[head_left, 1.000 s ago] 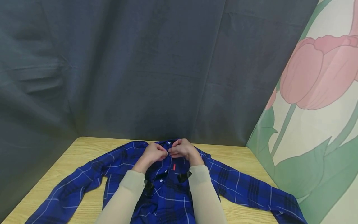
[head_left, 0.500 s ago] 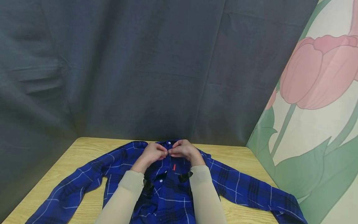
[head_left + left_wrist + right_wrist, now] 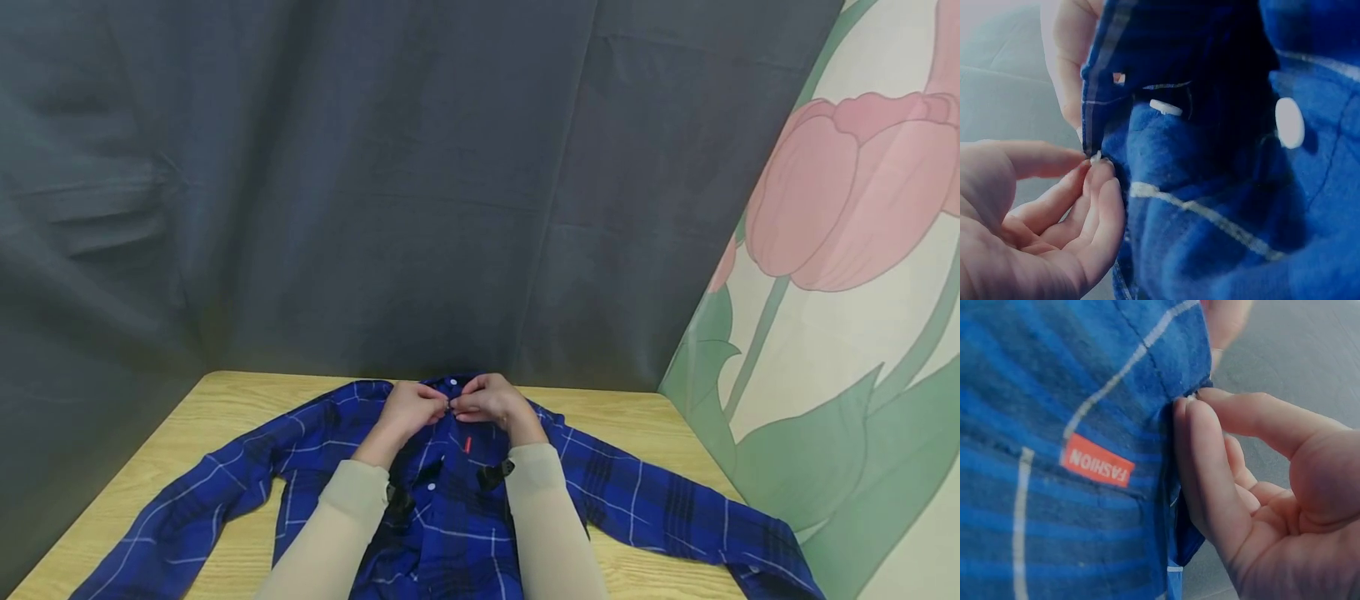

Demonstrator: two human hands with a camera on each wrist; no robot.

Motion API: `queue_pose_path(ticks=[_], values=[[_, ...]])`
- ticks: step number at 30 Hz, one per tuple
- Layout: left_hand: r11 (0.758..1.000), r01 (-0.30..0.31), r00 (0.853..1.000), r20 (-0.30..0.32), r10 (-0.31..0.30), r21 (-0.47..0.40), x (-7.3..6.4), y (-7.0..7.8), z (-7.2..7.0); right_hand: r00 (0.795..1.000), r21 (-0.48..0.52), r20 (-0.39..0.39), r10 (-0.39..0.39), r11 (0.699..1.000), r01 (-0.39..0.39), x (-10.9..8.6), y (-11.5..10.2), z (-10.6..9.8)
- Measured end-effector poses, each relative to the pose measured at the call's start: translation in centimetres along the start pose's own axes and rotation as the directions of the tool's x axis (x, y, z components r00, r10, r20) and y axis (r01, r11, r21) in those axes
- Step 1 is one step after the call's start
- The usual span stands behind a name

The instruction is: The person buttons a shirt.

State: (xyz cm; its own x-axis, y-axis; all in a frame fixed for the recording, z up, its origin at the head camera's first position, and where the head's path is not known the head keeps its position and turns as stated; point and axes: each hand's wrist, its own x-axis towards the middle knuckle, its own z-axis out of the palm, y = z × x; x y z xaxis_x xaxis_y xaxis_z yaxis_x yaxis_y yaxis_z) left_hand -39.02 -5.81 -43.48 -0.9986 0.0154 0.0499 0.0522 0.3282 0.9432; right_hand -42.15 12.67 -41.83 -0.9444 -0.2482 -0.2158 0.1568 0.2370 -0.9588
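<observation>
A blue plaid button-up shirt [image 3: 457,521] lies front up, its sleeves spread to both sides. At its upper front edge my left hand [image 3: 408,412] pinches a small white button [image 3: 1097,156] beside the placket [image 3: 1100,94]. My right hand [image 3: 495,404] meets it from the other side and pinches the placket edge with thumb and finger; a bit of white shows between its fingertips [image 3: 1207,419]. Whether the button is through a hole is hidden by the fingers. Another white button [image 3: 1166,107] sits close by, and one more button [image 3: 1290,122] is farther right in the left wrist view.
A light wood table [image 3: 270,387] bears the shirt. Behind it hangs a dark grey curtain [image 3: 390,208], and a tulip-patterned panel [image 3: 840,333] stands at the right. A red label [image 3: 1097,460] is sewn on the shirt front. Dark wrist cameras [image 3: 495,475] sit at the cuffs.
Both hands stay together at the same spot on the placket, with only slight finger shifts. The head view has tilted a little; the shirt lies nearly as before.
</observation>
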Motion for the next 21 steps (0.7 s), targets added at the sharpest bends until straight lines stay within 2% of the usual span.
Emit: queue_pose_path(ticks=[5,8,14,21], values=[[0.999,-0.013,1.0,-0.025,0.014,0.038,-0.2,0.1,0.1,1.0,0.021,-0.018,-0.004,1.0,0.004,0.1,0.1,0.3],[0.994,-0.024,0.999,-0.031,0.028,0.106,-0.2,0.2,0.2,1.0,0.015,-0.026,-0.002,1.0,0.002,0.0,0.1,0.3],[0.968,-0.046,0.997,-0.049,0.06,0.248,-0.3,0.5,0.3,0.999,0.008,-0.035,-0.002,1.0,0.003,-0.2,-0.2,0.3],[0.959,-0.012,0.996,-0.08,0.036,0.283,-0.8,1.5,0.5,0.997,0.01,-0.075,0.007,1.0,-0.007,-0.2,-0.5,0.5]])
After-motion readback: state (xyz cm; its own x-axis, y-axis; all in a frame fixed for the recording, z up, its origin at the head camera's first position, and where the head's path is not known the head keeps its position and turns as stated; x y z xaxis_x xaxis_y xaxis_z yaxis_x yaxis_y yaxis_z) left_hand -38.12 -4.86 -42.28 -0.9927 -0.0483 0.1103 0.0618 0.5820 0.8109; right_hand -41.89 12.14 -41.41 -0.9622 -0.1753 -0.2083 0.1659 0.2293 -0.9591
